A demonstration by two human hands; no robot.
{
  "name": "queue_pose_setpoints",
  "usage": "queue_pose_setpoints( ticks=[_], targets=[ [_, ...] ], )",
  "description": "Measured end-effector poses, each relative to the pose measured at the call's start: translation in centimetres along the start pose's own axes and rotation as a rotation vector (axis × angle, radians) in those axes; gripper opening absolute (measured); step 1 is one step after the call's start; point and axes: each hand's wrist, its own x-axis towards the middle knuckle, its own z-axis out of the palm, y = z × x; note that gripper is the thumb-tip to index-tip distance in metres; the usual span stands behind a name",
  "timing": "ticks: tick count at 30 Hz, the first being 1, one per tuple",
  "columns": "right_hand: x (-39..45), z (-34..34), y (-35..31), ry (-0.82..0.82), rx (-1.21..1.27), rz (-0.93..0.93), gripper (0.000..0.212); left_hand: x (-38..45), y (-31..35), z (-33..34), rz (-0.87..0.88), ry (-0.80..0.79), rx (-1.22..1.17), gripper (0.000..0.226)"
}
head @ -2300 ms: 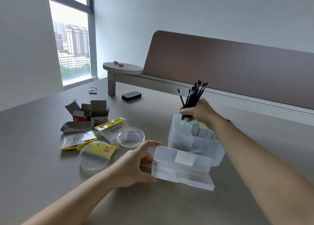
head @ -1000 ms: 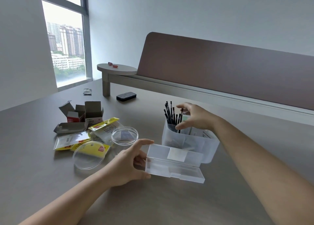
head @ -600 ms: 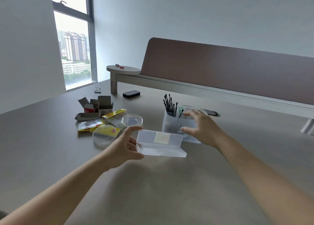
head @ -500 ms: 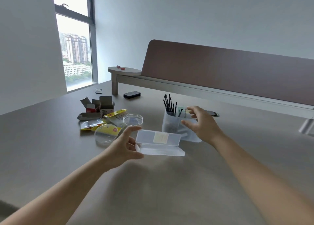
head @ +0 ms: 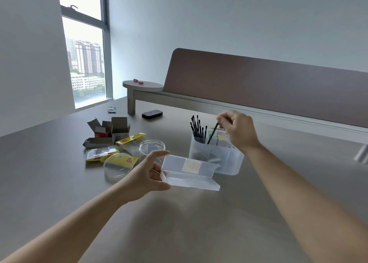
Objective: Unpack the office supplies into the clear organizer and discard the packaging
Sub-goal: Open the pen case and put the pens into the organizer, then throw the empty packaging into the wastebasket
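Left hand: the left hand (head: 146, 176) is wrapped round the left end of an open clear case (head: 189, 172) at centre frame, thumb below and fingers above.
Right hand: the right hand (head: 238, 130), right of centre, is pinched on the top of one black pen (head: 212, 133), which is tilted with its lower end inside the organizer.
Organizer: the clear organizer (head: 216, 156) is seen on the table (head: 59, 183) just behind the case; a bunch of black pens (head: 197, 129) is stood upright in its left compartment.
Packaging: opened cardboard boxes (head: 108, 130), yellow packets (head: 119, 149) and two round clear lids (head: 135, 153) are gathered at left of centre.
Background: a dark flat object (head: 152, 114) is seen further back, near a small round shelf (head: 143, 84).
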Motion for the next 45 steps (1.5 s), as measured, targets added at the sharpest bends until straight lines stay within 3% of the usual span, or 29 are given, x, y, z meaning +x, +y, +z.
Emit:
queue_pose_setpoints(
  ticks=[4, 9, 12, 17, 23, 30, 34, 40, 45],
  targets=[
    [2.5, -0.9, 0.4, 0.185, 0.078, -0.011, 0.018, 1.3, -0.2, -0.3, 0.004, -0.008, -0.038, 0.072],
    [4.4, -0.5, 1.0, 0.220, 0.033, -0.044, 0.019, 2.3, -0.7, -0.5, -0.001, -0.019, -0.088, 0.073],
    [4.9, 0.6, 1.3, 0.128, 0.075, -0.028, 0.016, 2.6, -1.1, -0.7, -0.011, -0.041, -0.122, 0.074],
    [5.0, 2.3, 2.1, -0.171, 0.073, 0.048, 0.013, 2.8, -1.4, -0.9, -0.010, -0.049, -0.142, 0.075],
    [3.8, 3.2, 1.9, -0.447, 0.117, 0.209, 0.034, 2.5, -1.3, -0.9, 0.010, -0.052, -0.109, 0.075],
    [0.5, 2.4, 0.7, -0.286, -0.134, 0.041, 0.036, 0.5, -0.5, -1.6, 0.022, 0.036, -0.001, 0.074],
    [-3.1, 3.9, -0.9, -0.323, -0.075, -0.041, 0.031, -2.8, -0.3, -2.9, 0.034, 0.126, 0.035, 0.073],
    [-4.9, 8.0, -3.2, -0.441, 0.044, 0.066, 0.036, -8.4, -1.2, -6.4, -0.018, 0.225, 0.101, 0.071],
    [-3.4, 11.6, -4.9, -0.455, 0.132, 0.164, 0.056, -11.3, -2.0, -10.0, -0.084, 0.305, 0.213, 0.065]
  ],
)
